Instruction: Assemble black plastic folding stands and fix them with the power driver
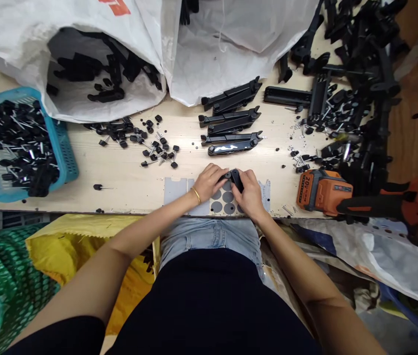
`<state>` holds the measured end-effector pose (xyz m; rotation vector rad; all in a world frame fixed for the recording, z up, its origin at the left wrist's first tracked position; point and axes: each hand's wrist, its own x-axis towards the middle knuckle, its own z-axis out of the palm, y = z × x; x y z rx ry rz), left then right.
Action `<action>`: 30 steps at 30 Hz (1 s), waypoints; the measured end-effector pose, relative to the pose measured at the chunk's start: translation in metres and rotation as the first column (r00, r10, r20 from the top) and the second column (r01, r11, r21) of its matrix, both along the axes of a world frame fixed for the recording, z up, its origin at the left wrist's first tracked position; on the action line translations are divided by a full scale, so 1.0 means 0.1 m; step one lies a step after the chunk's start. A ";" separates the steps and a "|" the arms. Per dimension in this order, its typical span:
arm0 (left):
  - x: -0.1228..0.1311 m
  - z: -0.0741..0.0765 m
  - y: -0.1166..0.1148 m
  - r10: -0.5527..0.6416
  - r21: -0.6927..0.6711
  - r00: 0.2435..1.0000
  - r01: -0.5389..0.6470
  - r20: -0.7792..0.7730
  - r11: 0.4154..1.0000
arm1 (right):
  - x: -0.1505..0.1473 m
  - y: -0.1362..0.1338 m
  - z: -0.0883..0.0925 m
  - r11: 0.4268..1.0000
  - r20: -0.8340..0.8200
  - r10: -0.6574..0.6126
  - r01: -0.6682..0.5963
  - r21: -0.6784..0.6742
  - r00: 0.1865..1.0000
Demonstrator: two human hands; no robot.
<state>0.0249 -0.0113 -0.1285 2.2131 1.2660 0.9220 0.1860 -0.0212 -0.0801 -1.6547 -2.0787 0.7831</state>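
Observation:
Both my hands meet over a small black plastic part (234,177) at the near edge of the wooden table (127,167). My left hand (209,181), with a gold bangle at the wrist, grips the part's left end with curled fingers. My right hand (249,193) pinches its right end. Under them lies a grey sheet with round grey pads (226,202). Just beyond, several long black assembled bars (231,125) lie in a stack.
A blue basket (64,158) of black-capped screws stands at the left. Loose screws and caps (150,143) lie mid-table. White sacks (209,59) of black parts are at the back. A heap of black parts (357,88) and an orange cordless drill (364,199) are on the right.

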 end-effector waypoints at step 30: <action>0.23 0.19 0.02 0.186 -0.174 0.981 -0.173 0.061 0.969 | -0.01 -0.06 -0.02 0.999 -0.027 0.008 -0.010 -0.052 1.000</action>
